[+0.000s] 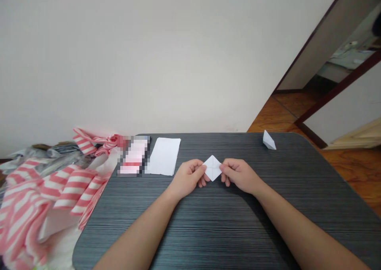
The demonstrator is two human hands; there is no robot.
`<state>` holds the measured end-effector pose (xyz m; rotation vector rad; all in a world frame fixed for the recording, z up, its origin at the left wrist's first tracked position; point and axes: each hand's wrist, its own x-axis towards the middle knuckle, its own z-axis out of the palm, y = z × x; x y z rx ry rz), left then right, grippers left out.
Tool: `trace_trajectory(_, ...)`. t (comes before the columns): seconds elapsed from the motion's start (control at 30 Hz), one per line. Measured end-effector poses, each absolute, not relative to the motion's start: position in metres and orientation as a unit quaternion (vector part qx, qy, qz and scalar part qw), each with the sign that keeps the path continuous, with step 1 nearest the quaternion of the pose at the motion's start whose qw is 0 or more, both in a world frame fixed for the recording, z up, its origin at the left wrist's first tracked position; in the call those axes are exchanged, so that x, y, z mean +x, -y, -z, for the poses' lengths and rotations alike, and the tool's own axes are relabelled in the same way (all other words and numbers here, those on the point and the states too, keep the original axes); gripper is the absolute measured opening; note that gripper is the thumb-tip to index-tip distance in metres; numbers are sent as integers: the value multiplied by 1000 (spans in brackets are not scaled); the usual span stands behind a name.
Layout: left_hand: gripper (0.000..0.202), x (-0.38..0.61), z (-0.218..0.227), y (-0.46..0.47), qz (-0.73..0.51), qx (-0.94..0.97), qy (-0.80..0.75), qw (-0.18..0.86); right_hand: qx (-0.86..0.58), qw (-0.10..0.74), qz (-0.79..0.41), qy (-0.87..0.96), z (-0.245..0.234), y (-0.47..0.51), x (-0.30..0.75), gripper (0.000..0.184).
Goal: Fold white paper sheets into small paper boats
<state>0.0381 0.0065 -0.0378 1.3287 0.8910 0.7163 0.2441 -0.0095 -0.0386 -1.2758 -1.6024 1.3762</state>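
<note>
Between my two hands is a small folded piece of white paper [212,168], diamond-shaped, with crossing crease lines on its face. My left hand [190,177] pinches its left corner, thumb on top and fingers curled beneath. At the right corner my right hand [239,174] pinches it the same way. The paper is held over the middle of the dark table; whether it touches the surface I cannot tell. Parts of both side corners are hidden by my thumbs.
A stack of white paper sheets [164,156] lies left of my hands, beside a pixelated pink-and-white item [133,157]. A folded paper boat [269,140] rests at the back right of the dark table [214,226]. Red-and-white striped cloth [74,186] is heaped beyond the left edge.
</note>
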Motion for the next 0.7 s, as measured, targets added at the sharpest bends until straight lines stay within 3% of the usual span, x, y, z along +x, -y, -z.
trace_trajectory(0.4, 30, 41, 37, -5, -321, 571, -392, 645, -453, 353, -559, 598, 36, 9, 248, 40)
trace_trajectory(0.7, 30, 41, 40, -6, -324, 578, -389, 640, -470, 352, -523, 617, 38, 10, 247, 31)
